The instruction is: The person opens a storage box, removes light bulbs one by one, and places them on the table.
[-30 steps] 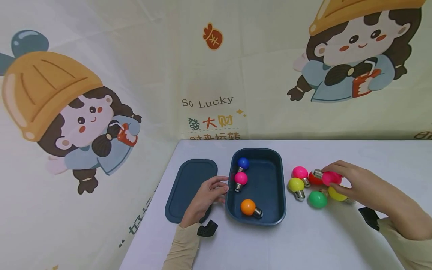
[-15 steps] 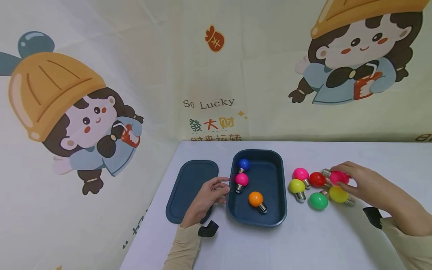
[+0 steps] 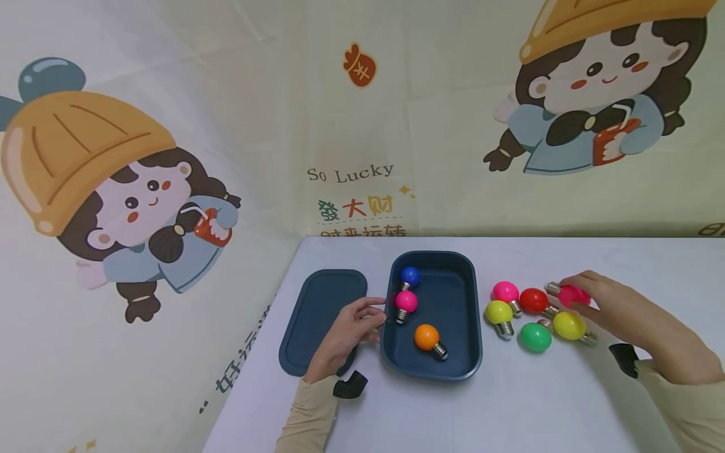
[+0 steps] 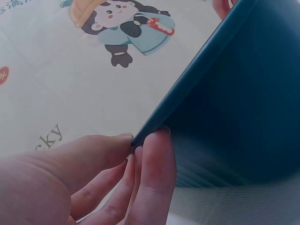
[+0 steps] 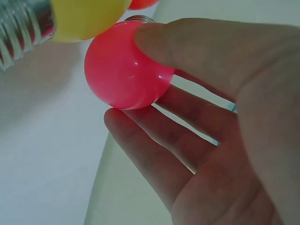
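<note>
In the head view, my left hand [image 3: 355, 327] is at the left rim of a dark blue box [image 3: 478, 352]. The left wrist view shows its thumb and fingers pinching that rim [image 4: 187, 75]. Inside the box lie a blue light bulb [image 3: 410, 275], a pink bulb [image 3: 406, 301] and an orange bulb [image 3: 427, 338]. Over on the right, my right hand [image 3: 623, 308] holds another pink bulb [image 5: 122, 70] between thumb and fingers, its metal screw base pointing left in the head view. Beside it are a red bulb [image 3: 533, 301] and a yellow bulb [image 3: 569, 325].
Left of the box lies a dark blue lid [image 3: 317, 314], partly behind my left hand. Between the box and my right hand are a pink bulb [image 3: 505, 292], a yellow-green bulb [image 3: 499, 312] and a green bulb [image 3: 535, 338]. A printed cloth backdrop [image 3: 442, 126] rises behind the white table [image 3: 453, 421].
My right hand has moved right with the pink bulb, uncovering the red one. In the box, the orange bulb has rolled a little to the right. My left hand stays at the rim.
</note>
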A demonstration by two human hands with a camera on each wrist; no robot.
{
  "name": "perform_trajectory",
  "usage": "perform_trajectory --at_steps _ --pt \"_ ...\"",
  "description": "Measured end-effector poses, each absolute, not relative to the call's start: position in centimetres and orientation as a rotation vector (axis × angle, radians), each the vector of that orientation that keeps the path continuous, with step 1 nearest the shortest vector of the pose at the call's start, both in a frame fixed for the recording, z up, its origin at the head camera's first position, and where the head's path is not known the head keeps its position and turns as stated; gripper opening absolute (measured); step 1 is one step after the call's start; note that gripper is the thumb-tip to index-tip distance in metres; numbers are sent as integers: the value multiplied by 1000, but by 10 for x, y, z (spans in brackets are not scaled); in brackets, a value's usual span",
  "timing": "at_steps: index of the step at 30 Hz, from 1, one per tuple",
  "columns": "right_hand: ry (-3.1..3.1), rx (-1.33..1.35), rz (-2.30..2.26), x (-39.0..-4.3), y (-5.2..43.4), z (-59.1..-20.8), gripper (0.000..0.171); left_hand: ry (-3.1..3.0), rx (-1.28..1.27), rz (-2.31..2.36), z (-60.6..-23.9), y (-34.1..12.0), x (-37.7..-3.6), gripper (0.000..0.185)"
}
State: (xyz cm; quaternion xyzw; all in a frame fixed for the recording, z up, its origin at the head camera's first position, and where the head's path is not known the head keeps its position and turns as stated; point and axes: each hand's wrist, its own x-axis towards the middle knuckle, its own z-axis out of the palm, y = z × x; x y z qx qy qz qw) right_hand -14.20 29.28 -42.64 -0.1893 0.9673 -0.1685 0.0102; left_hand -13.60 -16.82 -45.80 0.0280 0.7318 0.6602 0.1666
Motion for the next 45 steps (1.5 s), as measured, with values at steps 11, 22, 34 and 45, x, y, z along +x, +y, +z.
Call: perform_trajectory --at_steps 11,22,34,45 --pt "2953 -545 -573 -143 296 -435 46 2084 86 1867 -458 -171 -134 39" --pt "2899 -504 -604 -144 301 -439 50 2093 86 1855 -456 -171 -133 40" --pt "2892 -530 -634 -145 301 -439 53 2080 91 1860 -455 -170 -135 41" --pt "2940 -556 -611 -149 299 -430 50 2082 79 1869 -457 -168 -136 41"
